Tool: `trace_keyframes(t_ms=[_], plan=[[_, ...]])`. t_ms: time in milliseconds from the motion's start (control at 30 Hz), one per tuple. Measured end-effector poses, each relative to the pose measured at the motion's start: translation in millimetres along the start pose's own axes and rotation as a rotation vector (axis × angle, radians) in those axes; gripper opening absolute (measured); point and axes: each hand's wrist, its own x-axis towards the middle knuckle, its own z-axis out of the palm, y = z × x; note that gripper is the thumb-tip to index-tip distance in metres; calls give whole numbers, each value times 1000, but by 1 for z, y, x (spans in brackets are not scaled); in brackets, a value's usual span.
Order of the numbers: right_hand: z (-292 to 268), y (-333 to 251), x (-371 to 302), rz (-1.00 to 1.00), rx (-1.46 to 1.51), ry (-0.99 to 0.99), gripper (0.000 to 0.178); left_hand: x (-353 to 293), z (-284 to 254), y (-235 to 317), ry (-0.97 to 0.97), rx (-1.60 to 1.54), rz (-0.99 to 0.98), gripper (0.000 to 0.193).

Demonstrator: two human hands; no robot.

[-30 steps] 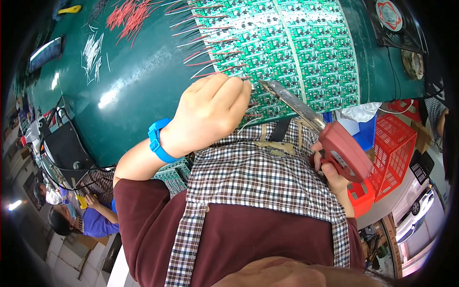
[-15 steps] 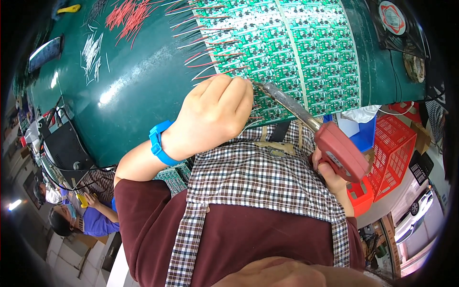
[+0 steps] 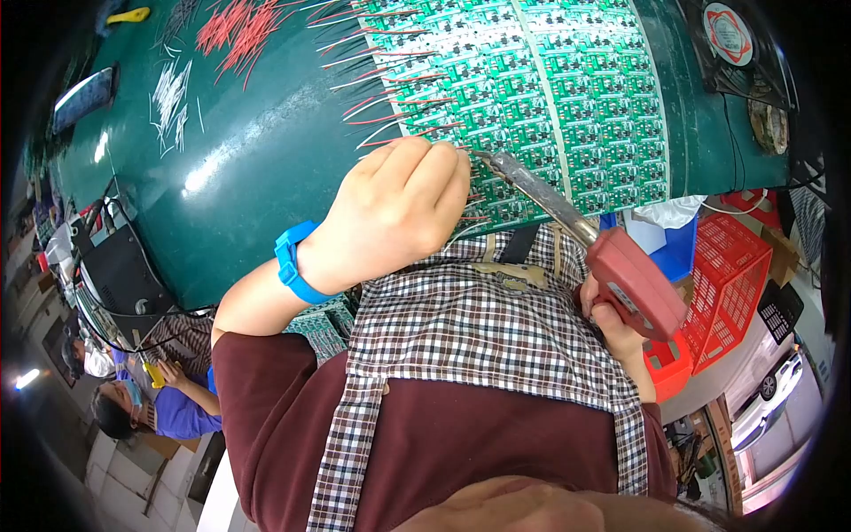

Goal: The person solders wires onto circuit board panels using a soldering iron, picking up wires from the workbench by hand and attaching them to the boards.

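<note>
My left hand, with a blue band at the wrist, is closed over the lower left edge of the green circuit board panel. Its fingertips are hidden beneath it, so what they pinch does not show. My right hand grips the dark red handle of a soldering iron. The iron slants up and left, its tip beside my left fingers, over the boards; whether it touches them I cannot tell. Red, white and black wires stick out leftward from the panel's left edge.
Loose red wires and white wires lie on the green table, near a phone. A round-grilled fan stands far right. Red crates and a blue bin are at the right. Another person sits at left.
The soldering iron has shifted very slightly right, its tip a little farther from my left fingers. My left hand stays in nearly the same place.
</note>
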Motion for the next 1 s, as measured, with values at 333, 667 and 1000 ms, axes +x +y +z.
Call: trace_keyframes(t_ms=[333,667,1000], plan=[[13,-16,9,-6,108,16,69,0,-1,3,-6,55,15,30],[11,-14,8,-49,134,-14,72,1,-3,3,-17,50,23,30],[11,-15,0,-104,67,8,69,5,-6,14,145,1,60,31]])
